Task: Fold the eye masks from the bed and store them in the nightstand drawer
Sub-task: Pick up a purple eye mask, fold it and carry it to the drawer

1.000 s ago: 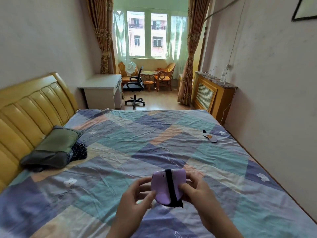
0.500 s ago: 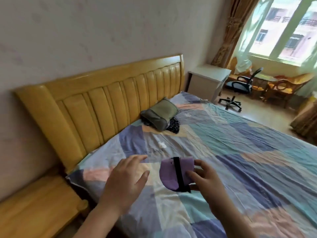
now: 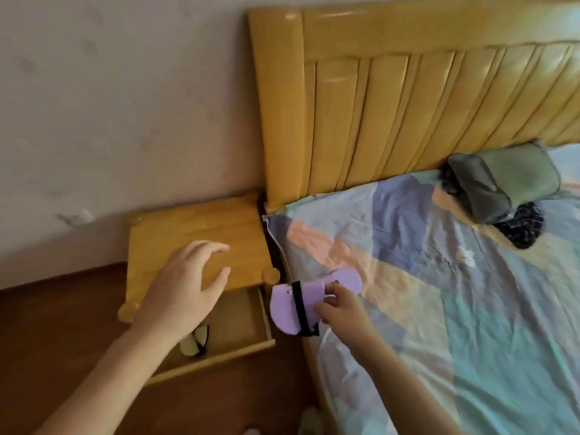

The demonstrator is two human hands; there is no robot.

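My right hand pinches a folded purple eye mask with a black strap, holding it over the bed's left edge beside the nightstand. The mask has partly sprung apart, one lobe poking out toward the bed. The nightstand drawer below the wooden top is pulled out, and a pale folded eye mask with a dark strap lies inside it, partly hidden by my left arm. My left hand hovers with fingers spread over the nightstand's front edge, holding nothing.
The bed carries a patchwork sheet in blue, teal and peach. A grey-green pillow on dark cloth lies by the yellow wooden headboard. Brown wood floor surrounds the nightstand, with the wall behind it.
My view swung left from the bed to the nightstand. My right hand carried the purple mask toward the pulled-out drawer, and my left hand let go of it and moved over the nightstand.
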